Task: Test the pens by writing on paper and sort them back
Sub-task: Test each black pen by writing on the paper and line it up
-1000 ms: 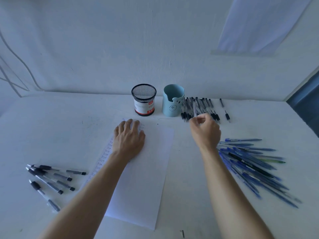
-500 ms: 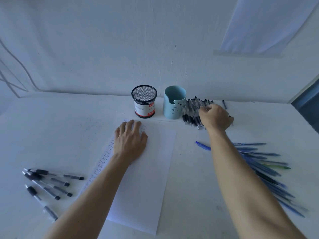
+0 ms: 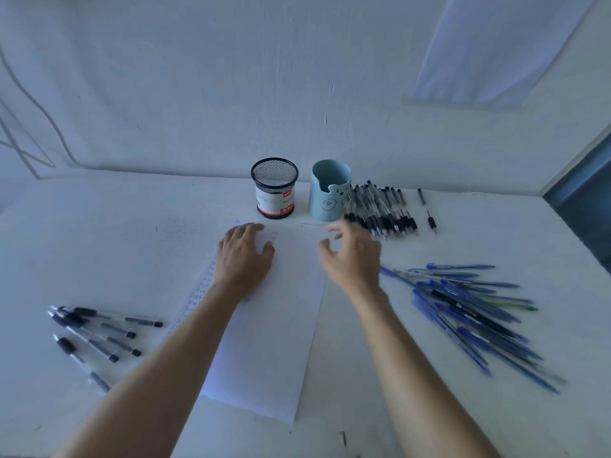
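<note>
A white sheet of paper (image 3: 274, 332) lies in the middle of the table, with rows of small handwriting down its left edge. My left hand (image 3: 246, 256) rests flat on its upper part. My right hand (image 3: 353, 259) hovers over the paper's upper right corner, blurred, its fingers spread and loosely curled with no pen seen in them. A row of black-grip clear pens (image 3: 383, 209) lies just beyond it. Many blue pens (image 3: 469, 312) are heaped at the right. Several black-capped pens (image 3: 96, 328) lie at the left.
A black mesh cup (image 3: 274, 180) and a light blue cup (image 3: 330, 190) stand side by side behind the paper, near the wall. Two small dark pen parts (image 3: 431, 221) lie right of the black-grip row. A dark edge (image 3: 582, 206) bounds the far right.
My right hand reached back to the black-grip pens, then drew away toward the paper with its fingers spread. One blue pen came to lie left of the blue heap. My left hand stayed put.
</note>
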`<state>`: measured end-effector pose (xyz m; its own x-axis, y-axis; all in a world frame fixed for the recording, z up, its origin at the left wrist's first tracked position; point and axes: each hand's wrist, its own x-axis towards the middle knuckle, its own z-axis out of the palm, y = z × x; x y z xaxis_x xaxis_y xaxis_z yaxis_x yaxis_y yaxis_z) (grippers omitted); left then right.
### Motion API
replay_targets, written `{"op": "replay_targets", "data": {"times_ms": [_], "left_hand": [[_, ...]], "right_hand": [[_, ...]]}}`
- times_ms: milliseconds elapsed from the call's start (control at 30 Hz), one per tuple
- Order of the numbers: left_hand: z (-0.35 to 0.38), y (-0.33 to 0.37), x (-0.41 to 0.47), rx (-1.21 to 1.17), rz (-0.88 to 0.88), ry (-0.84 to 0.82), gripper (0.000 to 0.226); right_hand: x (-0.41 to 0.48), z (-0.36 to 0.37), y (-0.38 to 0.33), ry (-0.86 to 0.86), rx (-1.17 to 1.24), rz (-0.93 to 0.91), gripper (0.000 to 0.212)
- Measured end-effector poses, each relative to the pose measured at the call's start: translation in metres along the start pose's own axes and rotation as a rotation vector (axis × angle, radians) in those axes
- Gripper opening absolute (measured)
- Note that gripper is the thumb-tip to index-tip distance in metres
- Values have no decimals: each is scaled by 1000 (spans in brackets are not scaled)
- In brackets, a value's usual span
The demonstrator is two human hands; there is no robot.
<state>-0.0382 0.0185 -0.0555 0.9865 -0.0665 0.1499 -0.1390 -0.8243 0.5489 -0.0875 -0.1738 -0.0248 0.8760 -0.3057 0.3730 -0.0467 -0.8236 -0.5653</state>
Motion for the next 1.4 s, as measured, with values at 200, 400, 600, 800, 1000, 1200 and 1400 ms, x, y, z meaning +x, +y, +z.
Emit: {"op": "replay_targets", "data": {"times_ms": [200, 400, 600, 800, 1000, 1200, 1400], "left_hand": [[-30, -7, -24, -233, -94, 326, 19], [-75, -52, -53, -67, -60, 150, 12], [-118, -90, -84, 63, 75, -269, 12], [-136, -104, -99, 282, -53, -282, 32], [-135, -116, -104, 286, -69, -179, 12], [-127, -94, -95, 1, 185, 60, 16], [-123, -43, -90, -396, 124, 67, 36]], "right_hand": [[-53, 29, -27, -469, -169, -195, 63], [-68, 29, -30, -621, -281, -189, 83], [-73, 28, -32, -571, -305, -216, 90], [-76, 28, -32, -556, -336, -227, 89], [-76, 27, -32, -557, -325, -219, 79], [-77, 26, -32, -584, -319, -206, 73], [-79, 26, -33, -563, -317, -205, 90]]}}
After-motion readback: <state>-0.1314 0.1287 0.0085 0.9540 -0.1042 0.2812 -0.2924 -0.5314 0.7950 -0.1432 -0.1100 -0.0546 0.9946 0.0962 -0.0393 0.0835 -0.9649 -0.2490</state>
